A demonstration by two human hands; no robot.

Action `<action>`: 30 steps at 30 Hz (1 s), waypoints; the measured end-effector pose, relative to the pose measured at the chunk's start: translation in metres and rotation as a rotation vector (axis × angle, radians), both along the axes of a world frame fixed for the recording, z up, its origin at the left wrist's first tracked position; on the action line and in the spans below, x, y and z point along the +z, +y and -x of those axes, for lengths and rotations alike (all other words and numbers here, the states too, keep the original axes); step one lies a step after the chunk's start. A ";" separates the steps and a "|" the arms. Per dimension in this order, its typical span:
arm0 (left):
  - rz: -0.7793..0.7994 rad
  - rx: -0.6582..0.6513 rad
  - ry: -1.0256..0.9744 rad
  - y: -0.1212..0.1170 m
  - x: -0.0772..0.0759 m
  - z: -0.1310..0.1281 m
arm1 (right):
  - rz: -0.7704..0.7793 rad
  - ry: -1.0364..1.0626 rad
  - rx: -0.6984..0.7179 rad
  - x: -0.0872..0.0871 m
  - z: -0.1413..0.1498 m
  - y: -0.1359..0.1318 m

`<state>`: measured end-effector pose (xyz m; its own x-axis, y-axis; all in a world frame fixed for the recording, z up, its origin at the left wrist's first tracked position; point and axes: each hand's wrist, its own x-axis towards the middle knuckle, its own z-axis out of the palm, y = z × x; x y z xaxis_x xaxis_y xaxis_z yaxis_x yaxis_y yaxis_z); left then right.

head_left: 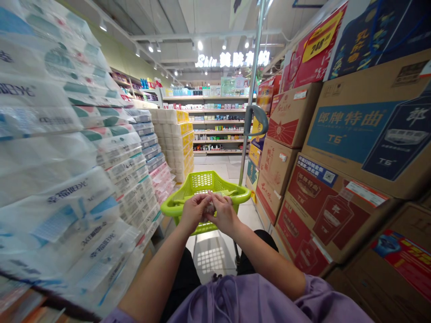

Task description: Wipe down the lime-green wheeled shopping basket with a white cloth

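Observation:
My left hand (196, 208) and my right hand (222, 214) meet in front of me, fingertips pinched together. Between them is a small, pale, crumpled-looking thing (210, 209), mostly hidden by the fingers, so its kind cannot be made out. Both hands are over the near rim of a lime-green plastic shopping basket (202, 178) with a perforated wall. Part of the basket's inside is hidden behind my hands. A metal pole (255, 67) with a grey loop handle (256, 121) stands upright at the basket's right side.
Plastic-wrapped paper packs (67, 188) are piled high on the left, with yellow-and-white packs (173, 139) farther along. Stacked cardboard cartons (357, 134) line the right. Pale floor tiles (230, 168) run between them towards shelves (218, 121) of small goods at the back.

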<state>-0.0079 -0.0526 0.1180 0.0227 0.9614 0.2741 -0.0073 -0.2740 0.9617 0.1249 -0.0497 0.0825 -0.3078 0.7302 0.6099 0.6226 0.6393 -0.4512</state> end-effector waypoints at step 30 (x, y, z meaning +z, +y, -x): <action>-0.721 0.326 0.491 -0.023 0.003 0.023 | 0.359 0.266 0.331 0.077 -0.027 -0.012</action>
